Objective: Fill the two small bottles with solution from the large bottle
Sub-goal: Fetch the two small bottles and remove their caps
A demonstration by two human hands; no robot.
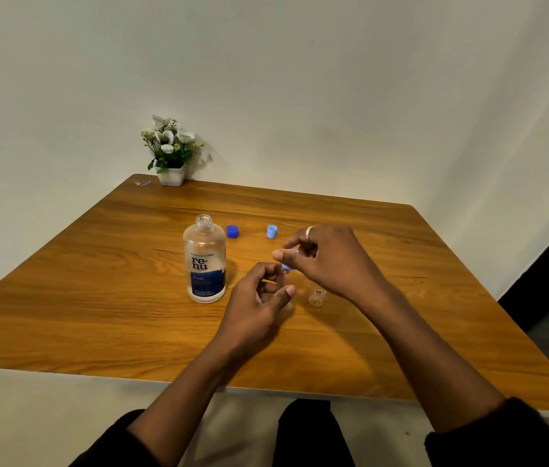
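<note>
The left hand (259, 298) was curled around a small clear bottle (285, 276), fingers pressed to its sides, while the right hand (330, 261) pinched that bottle's light blue cap (289, 259) between thumb and fingertips directly above it. Whether the cap was being twisted off or on could not be told; most likely this was the uncapping or recapping of one small bottle.

The second small bottle (316, 296) stood on the bench (97, 315) just under the right hand's wrist, near the left hand's thumb, apparently uncapped and empty. The large bottle (204, 261) stood open beyond the left hand and to its left. A dark blue cap (232, 231) and another light blue cap (272, 231) lay farther from both hands.

To do the step well, the left hand needed to hold the bottle upright and steady against the twist, with the right hand turning only the cap, gently, since thin plastic could squeeze and spill. The right wrist should have stayed lifted, as the second bottle beneath it could easily tip.
</note>
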